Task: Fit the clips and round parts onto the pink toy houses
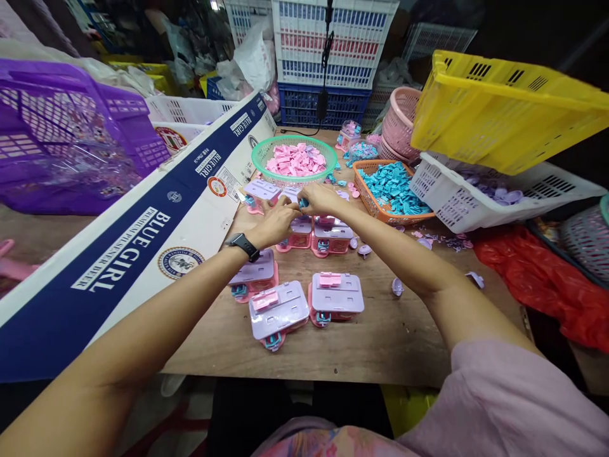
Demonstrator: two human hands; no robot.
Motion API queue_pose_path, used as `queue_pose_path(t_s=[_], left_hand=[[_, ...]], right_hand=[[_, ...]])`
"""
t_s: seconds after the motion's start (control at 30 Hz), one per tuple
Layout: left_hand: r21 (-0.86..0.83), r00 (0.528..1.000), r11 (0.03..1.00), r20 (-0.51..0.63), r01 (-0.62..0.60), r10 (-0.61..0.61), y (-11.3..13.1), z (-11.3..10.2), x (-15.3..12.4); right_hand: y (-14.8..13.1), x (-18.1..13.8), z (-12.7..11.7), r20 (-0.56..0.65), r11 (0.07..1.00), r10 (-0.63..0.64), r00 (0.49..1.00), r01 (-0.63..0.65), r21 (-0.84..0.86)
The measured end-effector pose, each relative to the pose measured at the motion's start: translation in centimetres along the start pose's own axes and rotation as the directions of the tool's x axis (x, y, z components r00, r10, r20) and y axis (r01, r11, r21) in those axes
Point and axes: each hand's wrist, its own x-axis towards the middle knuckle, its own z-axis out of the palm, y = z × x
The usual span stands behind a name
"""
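At the middle of the bench, my left hand point(275, 223), wearing a dark watch, bends its fingers over a pink plastic toy box with a lilac lid point(290, 192). Close beside it, my right hand point(321, 199) pinches a small teal plastic piece point(303, 202) above that box; the fingers partly hide the contact. Just below my hands stand more such boxes, one a pink box with teal fittings point(332, 236). Nearer me are a lilac-lidded box with a pink clip point(336, 295), a tilted one point(279, 310) and another point(254, 270) under my left wrist.
A green basket point(328, 170) of pink pieces stands behind my hands, an orange basket point(364, 192) of teal pieces to its right. A long beer carton point(137, 254) borders the left. Loose lilac parts point(397, 287) lie rightward, near white point(447, 206) and yellow crates point(504, 108).
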Motion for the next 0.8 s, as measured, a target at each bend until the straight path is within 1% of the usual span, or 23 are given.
queue_pose_path(t_s=[0.13, 0.23, 0.3, 0.37, 0.4, 0.43, 0.47, 0.5, 0.53, 0.57, 0.6, 0.63, 0.67, 0.73, 0.8], left_hand=[[0.037, 0.999, 0.999, -0.001, -0.037, 0.038, 0.2, 0.5, -0.5], [0.087, 0.999, 0.995, 0.011, -0.045, 0.044, 0.5, 0.0, -0.8], [0.084, 0.998, 0.995, 0.04, -0.047, 0.044, 0.8, -0.6, -0.7], [0.039, 1.0, 0.999, 0.026, -0.004, 0.003, 1.1, -1.4, -0.4], [-0.012, 0.999, 0.999, -0.018, 0.034, -0.034, 1.4, -1.7, -0.3], [-0.099, 0.993, 0.992, -0.082, 0.071, -0.08, 1.7, -2.1, -0.1], [-0.227, 0.981, 0.97, -0.147, 0.091, -0.127, 2.2, -2.3, 0.0], [-0.377, 0.965, 0.922, -0.197, 0.086, -0.17, 2.7, -2.6, 0.1], [-0.521, 0.953, 0.851, -0.224, 0.06, -0.205, 3.4, -2.7, 0.3], [-0.638, 0.946, 0.769, -0.231, 0.03, -0.228, 4.0, -2.8, 0.4], [-0.719, 0.944, 0.695, -0.228, 0.002, -0.239, 4.6, -2.8, 0.6], [-0.761, 0.943, 0.648, -0.23, -0.021, -0.24, 5.2, -2.7, 0.8], [-0.775, 0.94, 0.631, -0.243, -0.039, -0.239, 5.8, -2.6, 1.1], [-0.765, 0.926, 0.64, -0.291, -0.075, -0.239, 6.5, -2.3, 1.7], [-0.757, 0.918, 0.646, -0.319, -0.098, -0.235, 7.0, -2.0, 2.3]], right_hand=[[-1.1, -0.7, 0.7, -0.044, 1.0, 0.017, 0.999, -0.018, -0.007], [-1.0, -0.9, 0.6, -0.038, 0.999, 0.032, 0.999, -0.032, -0.011], [0.0, -1.0, 0.3, -0.051, 0.997, 0.049, 0.998, -0.045, 0.064], [1.5, -1.4, 0.0, -0.125, 0.972, 0.075, 0.989, -0.044, 0.23], [2.2, -1.9, -0.1, -0.177, 0.945, 0.091, 0.98, -0.028, 0.327], [2.8, -2.5, -0.2, -0.228, 0.911, 0.102, 0.968, 0.001, 0.413], [3.3, -3.3, -0.2, -0.277, 0.878, 0.108, 0.955, 0.039, 0.477], [3.6, -4.2, -0.3, -0.321, 0.856, 0.107, 0.941, 0.077, 0.512], [3.7, -5.1, -0.3, -0.361, 0.849, 0.106, 0.927, 0.104, 0.518], [3.6, -6.1, -0.5, -0.39, 0.856, 0.111, 0.914, 0.112, 0.505], [3.5, -7.0, -0.6, -0.403, 0.871, 0.118, 0.908, 0.1, 0.481], [3.2, -7.9, -0.8, -0.396, 0.889, 0.13, 0.909, 0.07, 0.452], [2.9, -8.6, -1.0, -0.373, 0.908, 0.139, 0.917, 0.033, 0.419], [2.5, -9.7, -1.5, -0.314, 0.936, 0.135, 0.94, -0.017, 0.352], [2.4, -10.5, -1.9, -0.282, 0.943, 0.109, 0.953, -0.009, 0.334]])
